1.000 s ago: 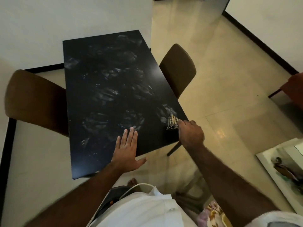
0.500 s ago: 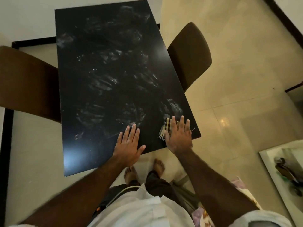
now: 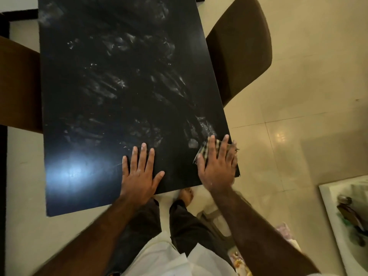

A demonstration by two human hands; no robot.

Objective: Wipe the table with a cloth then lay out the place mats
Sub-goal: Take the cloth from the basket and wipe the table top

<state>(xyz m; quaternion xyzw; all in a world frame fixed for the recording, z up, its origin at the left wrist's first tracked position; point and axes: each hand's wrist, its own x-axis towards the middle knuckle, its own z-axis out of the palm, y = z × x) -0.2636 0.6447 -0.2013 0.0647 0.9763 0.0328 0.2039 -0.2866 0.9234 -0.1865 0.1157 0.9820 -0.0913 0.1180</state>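
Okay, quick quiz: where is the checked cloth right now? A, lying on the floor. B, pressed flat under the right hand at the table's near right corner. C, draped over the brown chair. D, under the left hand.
B: the right hand lies spread over the checked cloth at the black table's near right corner, while the left hand rests on bare tabletop.

The tabletop (image 3: 119, 86) was a black, glossy rectangle filling the upper left and centre of the frame, its long sides running from the top edge down toward the lower left. Whitish smears and streaks covered most of its surface, thickest through the middle and toward the right edge, and a bright bluish glare sat near its lower left corner. The cloth (image 3: 203, 154) was small, checked in dark and pale stripes with frayed edges, lying flat on the tabletop at its lower right corner, mostly covered from above.
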